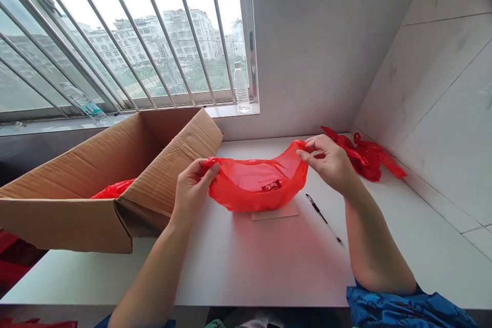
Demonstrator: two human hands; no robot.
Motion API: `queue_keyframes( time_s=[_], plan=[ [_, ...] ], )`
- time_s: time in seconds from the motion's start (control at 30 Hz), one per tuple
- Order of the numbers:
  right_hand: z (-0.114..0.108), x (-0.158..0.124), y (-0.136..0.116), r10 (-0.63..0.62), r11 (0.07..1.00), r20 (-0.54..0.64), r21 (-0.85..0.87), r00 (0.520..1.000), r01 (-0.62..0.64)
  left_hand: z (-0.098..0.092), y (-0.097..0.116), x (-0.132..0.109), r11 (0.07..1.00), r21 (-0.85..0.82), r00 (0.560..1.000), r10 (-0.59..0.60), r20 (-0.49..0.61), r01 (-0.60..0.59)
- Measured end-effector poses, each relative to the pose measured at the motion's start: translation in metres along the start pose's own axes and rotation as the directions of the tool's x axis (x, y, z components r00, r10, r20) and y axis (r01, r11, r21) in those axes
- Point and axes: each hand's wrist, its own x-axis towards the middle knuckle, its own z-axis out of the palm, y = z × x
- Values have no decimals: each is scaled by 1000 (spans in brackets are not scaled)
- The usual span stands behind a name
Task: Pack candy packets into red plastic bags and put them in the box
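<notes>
Grasping a red bag [234, 197] by its rim, pinched at one end in the left hand [190, 184], at the other in the right hand [332, 164]. Spread midway between front and back edges of the white table [249, 271], partly hiding a pad [277, 213]. Left of a pen [317, 209], right of a cardboard box [65, 223] over the left edge.

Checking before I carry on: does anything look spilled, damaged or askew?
Nothing plainly stands out. The red bag, held by the left hand and right hand, shows no clear tear. The left bottle on the sill slants, but so do the window bars; lens distortion may explain it.
</notes>
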Motion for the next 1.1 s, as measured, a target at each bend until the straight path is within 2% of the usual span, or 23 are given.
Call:
queue_keyframes(
  time_s=[0.07, 0.13, 0.23, 0.33, 0.43, 0.5, 0.6, 0.67, 0.77, 0.83, 0.87, 0.9, 0.97, 1.03, 1.1],
  plan=[
    [3, 6, -1, -26, 962, -185, 261, 982, 75, 4, 7, 9, 991, -103, 992, 72, -108, -83],
    [8, 11, -1, 37, 883, -273, 459, 961, 96, 11, 13, 17, 973, -173, 978, 119, -172, -149],
    [21, 16, 2, 148, 733, -189, 680, 971, 20, 24, 14, 28, 961, -237, 979, 104, -175, -144],
    [37, 15, 7, 193, 608, -83, 792, 978, -53, 39, 5, 34, 960, -275, 996, 31, -84, -53],
    [53, 10, 6, 179, 582, 0, 807, 984, -106, 54, -8, 34, 958, -271, 992, -70, 104, 96],
    [61, 6, 2, 166, 627, 45, 766, 985, -141, 63, -16, 30, 959, -226, 966, -121, 227, 173],
    [69, 1, -4, 163, 685, 137, 697, 977, -212, 73, -26, 21, 964, -163, 922, -140, 361, 210],
    [75, -1, -5, 174, 720, 200, 642, 964, -263, 76, -32, 15, 963, -138, 882, -146, 447, 229],
    [84, -3, -2, 240, 758, 250, 555, 938, -342, 78, -40, 9, 953, -101, 795, -178, 581, 287],
    [90, -4, 2, 263, 719, 316, 566, 911, -404, 79, -45, 7, 946, -89, 751, -187, 633, 311],
    [92, -5, 4, 255, 676, 364, 595, 896, -434, 80, -47, 8, 946, -94, 746, -180, 641, 309],
    [95, -6, 5, 234, 630, 405, 630, 884, -455, 80, -49, 8, 948, -110, 754, -165, 635, 300],
    [98, -8, 6, 191, 576, 433, 678, 881, -458, 82, -53, 10, 950, -155, 802, -135, 582, 273],
    [101, -11, 5, 156, 621, 404, 670, 901, -408, 83, -55, 11, 952, -175, 861, -137, 490, 251],
    [103, -13, 2, 127, 712, 334, 625, 934, -320, 82, -55, 13, 954, -165, 892, -160, 423, 249]
  ],
)
